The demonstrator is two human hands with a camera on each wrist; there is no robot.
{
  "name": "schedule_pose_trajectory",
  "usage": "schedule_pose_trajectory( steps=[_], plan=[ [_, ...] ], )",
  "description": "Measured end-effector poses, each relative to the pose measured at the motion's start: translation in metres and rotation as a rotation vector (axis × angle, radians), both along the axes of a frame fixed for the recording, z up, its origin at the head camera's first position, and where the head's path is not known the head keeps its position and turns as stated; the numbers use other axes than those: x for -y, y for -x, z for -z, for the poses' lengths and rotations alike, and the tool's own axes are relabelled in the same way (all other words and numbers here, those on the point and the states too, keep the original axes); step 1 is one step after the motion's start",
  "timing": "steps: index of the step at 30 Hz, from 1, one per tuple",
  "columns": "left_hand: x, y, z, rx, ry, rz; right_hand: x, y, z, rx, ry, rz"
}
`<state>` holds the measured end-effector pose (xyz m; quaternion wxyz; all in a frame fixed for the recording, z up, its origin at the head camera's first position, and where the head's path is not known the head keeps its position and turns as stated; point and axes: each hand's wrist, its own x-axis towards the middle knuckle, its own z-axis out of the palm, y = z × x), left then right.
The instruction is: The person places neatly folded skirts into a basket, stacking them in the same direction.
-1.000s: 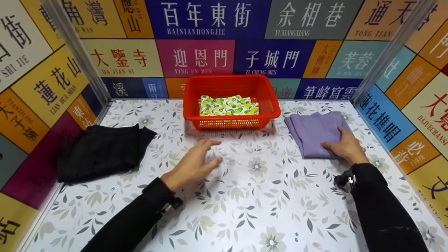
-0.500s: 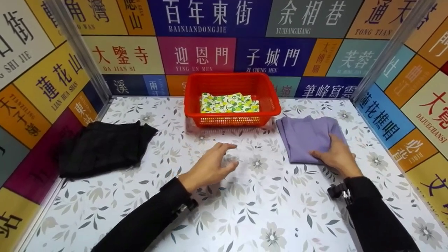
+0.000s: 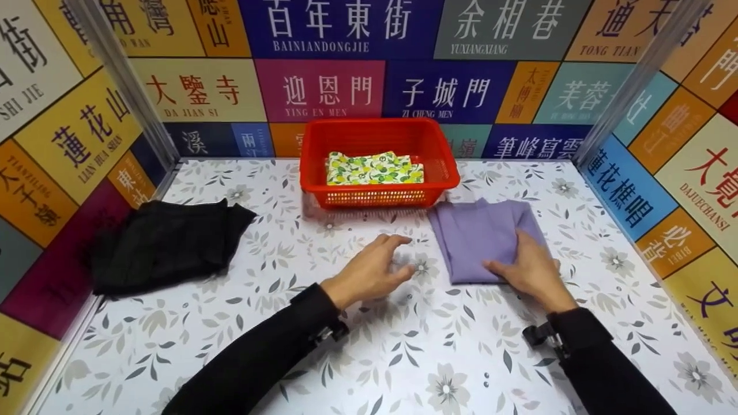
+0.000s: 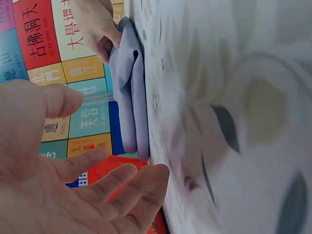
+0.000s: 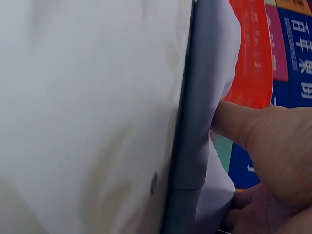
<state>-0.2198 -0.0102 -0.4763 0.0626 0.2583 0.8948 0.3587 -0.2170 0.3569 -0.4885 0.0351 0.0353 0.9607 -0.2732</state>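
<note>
A folded purple cloth (image 3: 478, 242) lies on the table right of centre, its far corner close to the red basket. My right hand (image 3: 530, 268) grips its near right side, thumb (image 5: 239, 122) pressed on top in the right wrist view and the other fingers partly hidden. Left of the cloth, my left hand (image 3: 372, 268) hovers over the table with fingers spread and nothing in them. From the left wrist view, the layered edge of the purple cloth (image 4: 126, 97) shows beyond the left fingers.
A red plastic basket (image 3: 377, 189) stands against the back wall, holding a folded cloth with a lemon print (image 3: 375, 170). At the left lies a folded black cloth (image 3: 173, 245). Panels with printed characters enclose the floral-patterned table (image 3: 357, 369) at back and sides.
My right hand has slid the purple cloth left and a little nearer to me. The left hand has moved rightward towards it. Basket and black cloth stay put.
</note>
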Motion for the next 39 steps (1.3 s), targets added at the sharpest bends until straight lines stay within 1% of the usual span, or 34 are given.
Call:
schedule_pose_trajectory(
  steps=[4, 10, 17, 24, 28, 32, 36, 39],
  plan=[
    [-0.014, 0.001, -0.002, -0.013, 0.018, 0.001, 0.014, -0.007, 0.001, -0.036, 0.006, -0.024],
    [-0.030, 0.001, -0.004, -0.023, 0.043, -0.014, 0.036, -0.017, 0.002, -0.064, -0.039, -0.028],
    [-0.040, 0.000, -0.006, 0.004, 0.112, -0.058, 0.058, -0.024, 0.001, -0.068, -0.050, -0.074],
    [-0.044, -0.002, -0.009, -0.001, 0.183, -0.105, 0.071, -0.029, 0.001, -0.117, -0.062, -0.114],
    [-0.042, -0.003, -0.009, -0.019, 0.243, -0.118, 0.078, -0.028, 0.000, -0.109, -0.069, -0.131],
    [-0.039, -0.001, -0.008, -0.030, 0.307, -0.112, 0.083, -0.025, -0.003, -0.074, -0.078, -0.153],
    [-0.036, 0.001, -0.009, -0.016, 0.337, -0.106, 0.080, -0.018, -0.007, -0.021, -0.058, -0.162],
    [-0.033, 0.003, -0.009, -0.006, 0.348, -0.102, 0.073, -0.008, -0.012, 0.031, -0.044, -0.141]
  ],
)
